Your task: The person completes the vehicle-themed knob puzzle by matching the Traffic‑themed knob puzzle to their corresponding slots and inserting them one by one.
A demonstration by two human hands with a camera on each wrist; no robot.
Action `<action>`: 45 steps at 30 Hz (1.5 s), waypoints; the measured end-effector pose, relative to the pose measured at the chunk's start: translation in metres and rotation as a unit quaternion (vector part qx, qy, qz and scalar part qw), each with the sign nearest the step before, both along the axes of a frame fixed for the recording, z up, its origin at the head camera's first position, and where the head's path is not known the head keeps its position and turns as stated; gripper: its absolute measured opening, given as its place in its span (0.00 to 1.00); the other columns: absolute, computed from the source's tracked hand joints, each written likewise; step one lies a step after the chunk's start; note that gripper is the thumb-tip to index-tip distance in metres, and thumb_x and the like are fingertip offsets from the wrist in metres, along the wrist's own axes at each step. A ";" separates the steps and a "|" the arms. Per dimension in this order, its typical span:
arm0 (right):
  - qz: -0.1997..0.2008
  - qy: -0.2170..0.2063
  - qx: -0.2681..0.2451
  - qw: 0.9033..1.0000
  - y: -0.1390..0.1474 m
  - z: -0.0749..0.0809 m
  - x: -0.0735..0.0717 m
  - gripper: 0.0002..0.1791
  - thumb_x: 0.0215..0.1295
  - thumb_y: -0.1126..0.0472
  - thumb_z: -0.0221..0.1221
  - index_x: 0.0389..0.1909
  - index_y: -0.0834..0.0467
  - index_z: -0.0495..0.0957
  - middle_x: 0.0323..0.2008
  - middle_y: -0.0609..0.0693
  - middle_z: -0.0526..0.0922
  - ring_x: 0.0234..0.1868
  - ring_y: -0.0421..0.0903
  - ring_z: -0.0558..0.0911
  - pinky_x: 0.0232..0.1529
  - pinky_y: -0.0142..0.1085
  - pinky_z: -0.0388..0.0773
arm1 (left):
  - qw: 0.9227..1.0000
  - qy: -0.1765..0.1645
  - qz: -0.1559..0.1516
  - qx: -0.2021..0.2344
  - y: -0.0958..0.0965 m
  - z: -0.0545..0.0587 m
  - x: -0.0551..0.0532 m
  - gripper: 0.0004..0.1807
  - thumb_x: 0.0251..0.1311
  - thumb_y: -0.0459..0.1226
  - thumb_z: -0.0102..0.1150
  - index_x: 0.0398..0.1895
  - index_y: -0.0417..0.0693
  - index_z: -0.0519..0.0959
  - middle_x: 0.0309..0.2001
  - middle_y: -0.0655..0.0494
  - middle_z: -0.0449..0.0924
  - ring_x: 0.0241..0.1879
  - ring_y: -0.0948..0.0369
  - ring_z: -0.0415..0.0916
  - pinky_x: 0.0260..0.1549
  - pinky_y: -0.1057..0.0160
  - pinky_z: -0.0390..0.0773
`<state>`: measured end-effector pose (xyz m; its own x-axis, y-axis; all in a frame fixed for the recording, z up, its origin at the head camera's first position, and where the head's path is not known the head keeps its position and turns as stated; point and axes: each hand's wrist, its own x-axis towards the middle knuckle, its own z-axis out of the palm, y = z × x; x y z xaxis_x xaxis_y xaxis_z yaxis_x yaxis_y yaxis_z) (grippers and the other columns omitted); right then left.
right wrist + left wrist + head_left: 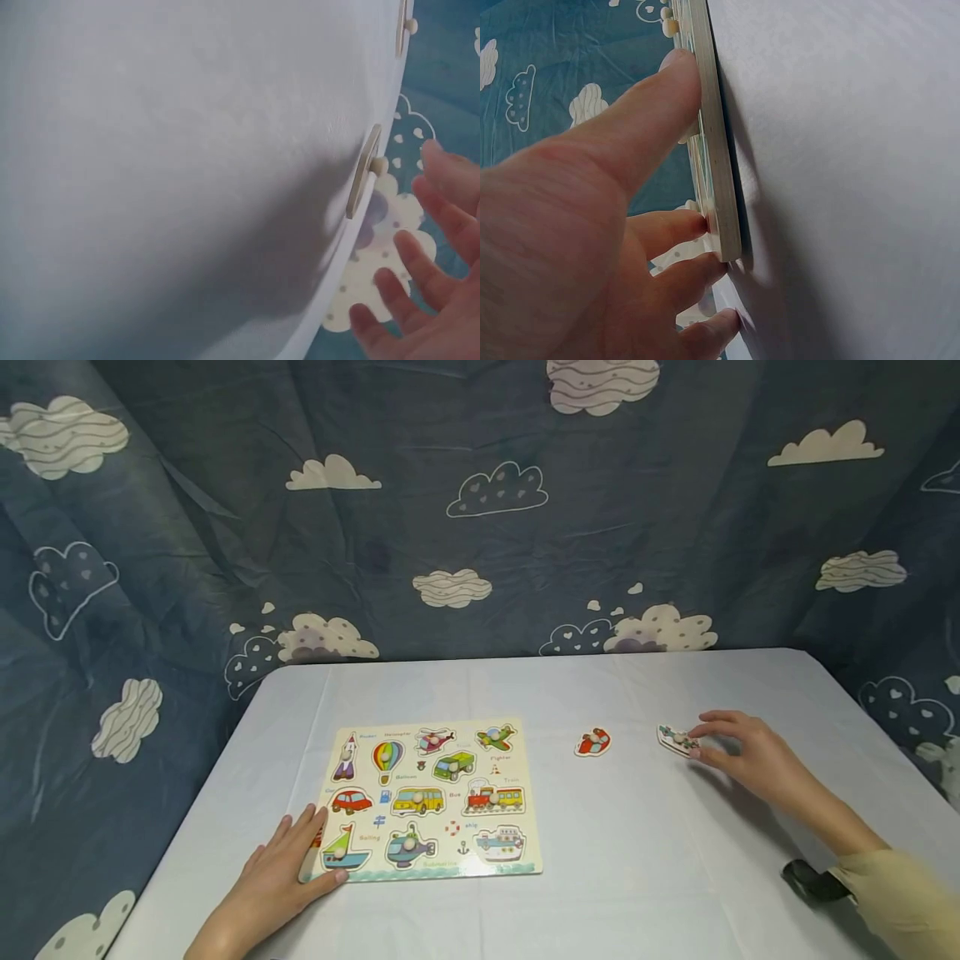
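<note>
A wooden peg puzzle board (457,867) with vehicle pictures lies on the left half of the table. My left hand (273,868) rests on its lower left corner, fingers extended, thumb along the front edge. The left wrist view shows the thumb and fingers against the board's edge (724,187). On the right, my right hand (750,756) reaches over a small pale puzzle piece (677,741), partly hidden by the fingers. In the right wrist view its fingers are spread, apart from that piece's knob (378,166). A red puzzle piece (593,742) lies between board and right hand.
A white cloth covers the table (600,893). Behind it hangs a dark blue curtain (405,543) with cloud prints. A black band (813,883) is at the right wrist, beside a yellow sleeve (900,902).
</note>
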<state>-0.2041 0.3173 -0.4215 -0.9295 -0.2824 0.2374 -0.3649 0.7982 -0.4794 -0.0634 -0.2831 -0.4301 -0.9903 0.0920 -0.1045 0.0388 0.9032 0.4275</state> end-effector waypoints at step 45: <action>0.024 -0.068 -0.009 0.997 -0.033 0.002 -0.010 0.06 0.58 0.66 0.69 0.37 0.58 0.85 0.55 0.67 0.75 0.59 0.70 0.69 0.57 0.67 0.63 | 0.999 -0.046 0.008 -0.010 -0.001 -0.004 -0.004 0.57 0.51 0.70 0.59 0.76 0.44 0.57 0.74 0.35 0.52 0.70 0.30 0.44 0.56 0.22 0.50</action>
<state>-0.2142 0.2842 -0.4193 -0.9392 -0.3232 0.1159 -0.3326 0.7726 -0.5408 -0.0675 -0.2844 -0.4338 -0.9779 0.0733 -0.1960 -0.0139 0.9118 0.4104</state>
